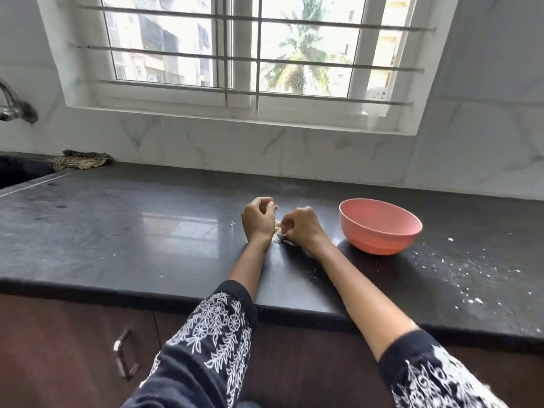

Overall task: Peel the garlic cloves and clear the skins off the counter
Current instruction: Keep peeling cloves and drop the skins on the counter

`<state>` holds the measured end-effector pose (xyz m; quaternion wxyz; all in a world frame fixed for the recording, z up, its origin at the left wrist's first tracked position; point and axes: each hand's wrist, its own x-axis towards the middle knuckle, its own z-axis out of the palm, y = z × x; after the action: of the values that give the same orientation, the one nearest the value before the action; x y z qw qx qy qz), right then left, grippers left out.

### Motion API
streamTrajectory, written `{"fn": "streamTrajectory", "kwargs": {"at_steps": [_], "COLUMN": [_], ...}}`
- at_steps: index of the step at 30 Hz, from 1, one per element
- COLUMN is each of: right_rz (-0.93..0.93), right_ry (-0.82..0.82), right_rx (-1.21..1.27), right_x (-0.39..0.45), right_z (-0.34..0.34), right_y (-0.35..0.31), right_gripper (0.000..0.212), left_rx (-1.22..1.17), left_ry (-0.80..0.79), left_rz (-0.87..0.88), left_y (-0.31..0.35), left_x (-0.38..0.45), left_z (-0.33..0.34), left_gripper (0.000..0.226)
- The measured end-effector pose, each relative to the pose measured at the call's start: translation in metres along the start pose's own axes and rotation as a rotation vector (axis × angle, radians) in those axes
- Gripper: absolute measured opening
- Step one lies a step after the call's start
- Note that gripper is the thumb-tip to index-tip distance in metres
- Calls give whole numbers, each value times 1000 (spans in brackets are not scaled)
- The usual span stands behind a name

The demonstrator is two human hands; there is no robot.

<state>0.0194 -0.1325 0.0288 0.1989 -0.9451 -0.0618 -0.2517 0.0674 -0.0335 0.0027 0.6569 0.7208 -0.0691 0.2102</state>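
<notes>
My left hand (258, 219) is curled on the dark counter (147, 231), its fingertips pinching a small pale garlic clove (273, 207). Close beside it my right hand (300, 226) is curled too, its fingers pinching at pale garlic pieces (278, 225) that lie between the two hands. Thin white skins (287, 241) lie on the counter under my right wrist. What my right fingers hold is mostly hidden by the hand itself.
A pink bowl (379, 228) stands just right of my right hand. White flecks (459, 278) are scattered over the counter's right part. A sink (17, 172), a tap (14, 107) and a striped cloth (79, 160) are at far left. The tiled wall runs behind.
</notes>
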Motion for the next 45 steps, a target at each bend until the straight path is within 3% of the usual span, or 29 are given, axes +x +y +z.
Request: {"fn": "streamTrajectory", "kwargs": {"at_steps": [2,6,9,11,14,18,23,28,33,35,40,42,45], "right_rz": [63,50,59,98,302,439,495,503,452,365,97,69,98], "right_ry": [-110,252,-38,-10,204,106,16,-58,8,31,266,319,307], "right_rx": [-39,176,17,66,507,1123,1369,1337,1345,1226,589,499,483], "right_x": [-1,-2,-1,-5,-8,-8,-9,-9,-9,-8,-4,-3,-4], "right_z": [7,2,3,7,-1,-5,-9,-5,-8,-7,0,0,-3], "right_y": [-1,10,10,16,17,11,13,15,16,14,17,22,23], "right_gripper": [20,21,17,12,14,17,7,1,10,11,2,6,12], "left_rx": [26,-11,-9,-17,-78,-266,-522,-536,-442,-431,-405,-453,-470], "left_ry": [4,-24,-35,-62,-136,-291,-425,-487,-317,-282,-286,-345,-431], "left_rz": [-11,-39,-42,-50,-51,-84,-207,-247,-190,-196,-241,-262,-271], "left_y": [-5,-4,-4,-6,-4,4,11,13,10,8,10,13,12], "left_x": [-1,-4,0,-4,-10,-9,-13,-12,-12,-10,-10,-12,-12], "left_z": [-1,0,0,1,0,1,-1,-5,-5,-5,-5,-4,-4], "left_gripper": [12,11,10,11,14,17,16,10,13,14,10,7,21]}}
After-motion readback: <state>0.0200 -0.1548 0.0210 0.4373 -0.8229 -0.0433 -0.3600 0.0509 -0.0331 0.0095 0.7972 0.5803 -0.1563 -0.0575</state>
